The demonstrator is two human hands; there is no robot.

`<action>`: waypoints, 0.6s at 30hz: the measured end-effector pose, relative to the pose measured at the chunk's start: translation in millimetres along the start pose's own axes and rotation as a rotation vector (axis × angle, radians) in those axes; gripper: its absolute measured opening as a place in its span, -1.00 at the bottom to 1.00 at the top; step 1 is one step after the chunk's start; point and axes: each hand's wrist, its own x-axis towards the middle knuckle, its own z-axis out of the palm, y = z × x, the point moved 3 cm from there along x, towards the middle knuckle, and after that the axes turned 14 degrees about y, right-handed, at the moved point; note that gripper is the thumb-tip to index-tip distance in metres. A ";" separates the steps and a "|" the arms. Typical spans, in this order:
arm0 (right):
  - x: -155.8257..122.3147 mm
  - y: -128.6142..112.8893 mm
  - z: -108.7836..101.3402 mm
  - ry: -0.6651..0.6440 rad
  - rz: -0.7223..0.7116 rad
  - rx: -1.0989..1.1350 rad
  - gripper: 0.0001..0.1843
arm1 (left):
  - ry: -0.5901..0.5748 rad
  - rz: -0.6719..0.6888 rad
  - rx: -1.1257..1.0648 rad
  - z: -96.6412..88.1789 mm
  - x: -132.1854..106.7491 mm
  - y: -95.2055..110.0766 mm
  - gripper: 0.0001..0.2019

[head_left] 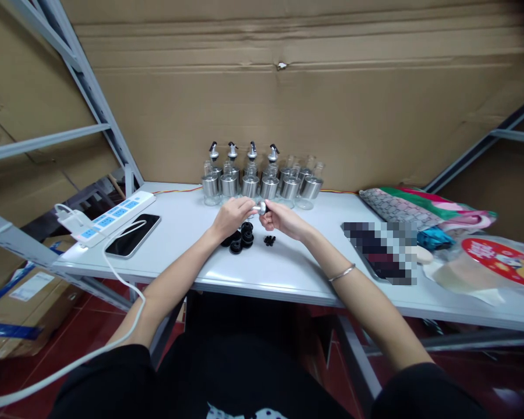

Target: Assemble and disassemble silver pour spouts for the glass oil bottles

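Observation:
Between my hands, above the middle of the table, is a small silver pour spout (262, 208). My left hand (236, 214) is closed on its thin end at the left. The fingers of my right hand (280, 219) pinch its wider end. Just below lie several black ring-shaped stoppers (243, 237) in a heap, partly behind my left hand. A small cluster of tiny black pieces (269, 240) sits to their right. Behind my hands stand rows of glass bottles with steel sleeves (250, 186). Some back-row bottles carry silver pour spouts with black flip caps (252, 151).
At the left are a white power strip (117, 218) and a phone (133, 235) on a white cable (142, 291). On the right lie a dark blurred device (375, 253), a patterned bag (402, 209) and a red-lidded tub (502, 262). Cardboard (201, 105) backs the table.

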 end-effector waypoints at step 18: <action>6.0 -5.3 8.2 0.156 -0.376 -0.070 -0.48 | -0.245 -0.412 -0.354 -5.5 20.3 -23.0 -0.52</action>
